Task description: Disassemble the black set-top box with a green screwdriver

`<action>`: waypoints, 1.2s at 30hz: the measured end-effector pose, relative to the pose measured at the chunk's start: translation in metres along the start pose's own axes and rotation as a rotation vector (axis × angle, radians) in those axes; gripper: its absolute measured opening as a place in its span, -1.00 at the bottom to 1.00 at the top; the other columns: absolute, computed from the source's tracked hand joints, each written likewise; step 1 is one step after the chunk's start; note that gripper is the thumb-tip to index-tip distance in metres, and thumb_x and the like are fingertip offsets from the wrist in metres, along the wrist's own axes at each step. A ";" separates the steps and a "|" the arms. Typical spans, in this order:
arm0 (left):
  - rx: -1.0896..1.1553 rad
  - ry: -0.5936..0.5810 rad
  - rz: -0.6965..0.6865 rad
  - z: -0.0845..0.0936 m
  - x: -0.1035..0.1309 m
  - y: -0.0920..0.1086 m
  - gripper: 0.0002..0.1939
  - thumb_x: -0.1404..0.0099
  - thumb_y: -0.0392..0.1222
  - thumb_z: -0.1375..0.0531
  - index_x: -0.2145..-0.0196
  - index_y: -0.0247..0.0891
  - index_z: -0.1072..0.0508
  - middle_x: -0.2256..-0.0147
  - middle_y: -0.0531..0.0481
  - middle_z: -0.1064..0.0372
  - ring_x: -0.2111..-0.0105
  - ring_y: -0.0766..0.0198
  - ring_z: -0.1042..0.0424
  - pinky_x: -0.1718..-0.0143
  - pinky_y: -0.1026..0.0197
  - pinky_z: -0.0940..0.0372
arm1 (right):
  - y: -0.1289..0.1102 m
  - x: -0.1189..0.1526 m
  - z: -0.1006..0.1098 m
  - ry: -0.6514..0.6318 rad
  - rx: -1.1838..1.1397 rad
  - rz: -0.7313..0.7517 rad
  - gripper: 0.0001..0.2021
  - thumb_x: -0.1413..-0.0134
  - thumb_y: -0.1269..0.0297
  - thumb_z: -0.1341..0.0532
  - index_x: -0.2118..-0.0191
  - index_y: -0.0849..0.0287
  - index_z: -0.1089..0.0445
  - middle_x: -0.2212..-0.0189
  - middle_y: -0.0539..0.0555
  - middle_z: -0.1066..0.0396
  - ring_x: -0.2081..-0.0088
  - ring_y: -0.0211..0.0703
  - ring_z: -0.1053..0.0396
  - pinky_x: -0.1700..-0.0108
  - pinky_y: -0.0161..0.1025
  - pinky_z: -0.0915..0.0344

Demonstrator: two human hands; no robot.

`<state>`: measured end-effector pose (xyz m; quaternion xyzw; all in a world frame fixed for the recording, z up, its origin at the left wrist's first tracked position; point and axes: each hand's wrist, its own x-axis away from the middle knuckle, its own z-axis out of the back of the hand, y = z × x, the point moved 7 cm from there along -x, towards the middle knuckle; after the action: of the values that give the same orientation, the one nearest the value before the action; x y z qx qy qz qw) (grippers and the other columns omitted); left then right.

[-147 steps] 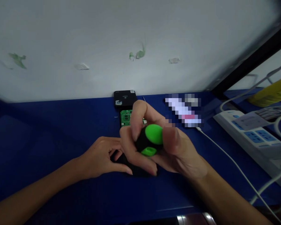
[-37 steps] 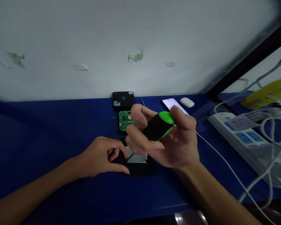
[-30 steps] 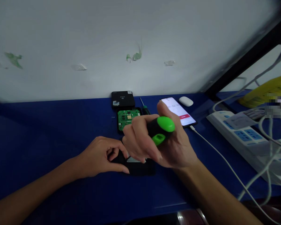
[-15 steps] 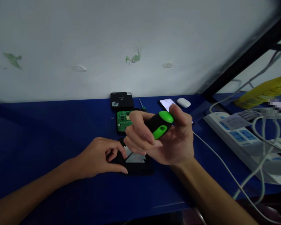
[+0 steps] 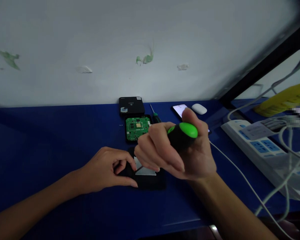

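Note:
My right hand [image 5: 170, 150] is wrapped round the black and green handle of a screwdriver [image 5: 183, 135]. Its thin shaft slants down to the left, and its tip meets the left side of a silver metal plate [image 5: 147, 170]. That plate lies in a black plastic cover [image 5: 150, 183] flat on the table. With curled fingers and the thumb along the near edge, my left hand [image 5: 110, 168] grips the cover's left side. The left index fingertip sits right by the screwdriver tip. My right hand hides part of the plate and the cover's far right.
Behind the cover lies an open black case with a green circuit board [image 5: 138, 126]. Further back are a closed black box [image 5: 131, 106], a second screwdriver [image 5: 155, 116], a phone [image 5: 179, 109] and a white mouse [image 5: 199, 109]. Power strips [image 5: 255, 141] and cables fill the right.
The screwdriver handle has turned in my right hand and tips further right. My left hand stays on the cover. The whole view has shifted slightly.

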<state>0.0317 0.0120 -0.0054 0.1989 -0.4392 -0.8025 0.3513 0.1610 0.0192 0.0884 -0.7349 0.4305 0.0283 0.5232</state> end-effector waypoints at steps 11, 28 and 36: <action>-0.061 -0.030 0.001 0.000 0.001 -0.001 -0.73 -0.30 0.03 -0.52 0.14 -0.12 -0.70 0.57 0.23 -0.20 0.57 0.39 -0.22 0.47 0.31 -0.12 | 0.006 0.010 -0.008 0.152 -0.044 -0.116 -0.45 -0.61 -0.11 0.09 0.37 0.07 -0.33 0.65 -0.13 -0.11 0.65 -0.28 0.03 0.46 -0.22 -0.17; -0.050 0.003 -0.035 0.002 -0.001 0.002 -0.67 -0.27 0.09 -0.54 0.17 -0.16 -0.69 0.59 0.26 -0.10 0.60 0.40 -0.20 0.49 0.30 -0.12 | -0.009 0.008 -0.010 0.171 0.182 -0.119 -0.54 -0.53 -0.09 -0.15 0.23 0.21 -0.53 0.28 0.12 -0.45 0.29 -0.12 -0.40 0.14 -0.14 -0.36; -0.179 0.119 -0.215 0.006 0.006 0.010 -0.64 -0.27 0.09 -0.55 0.09 -0.13 -0.69 0.23 0.04 -0.55 0.45 0.35 -0.39 0.38 0.28 -0.34 | -0.003 -0.006 -0.008 0.169 0.071 -0.132 -0.47 -0.62 -0.12 0.03 0.30 0.14 -0.39 0.63 -0.11 -0.14 0.55 -0.21 -0.12 0.33 -0.21 -0.25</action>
<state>0.0274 0.0074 0.0062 0.2597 -0.3204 -0.8584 0.3052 0.1559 0.0172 0.0975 -0.7424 0.4246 -0.0836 0.5114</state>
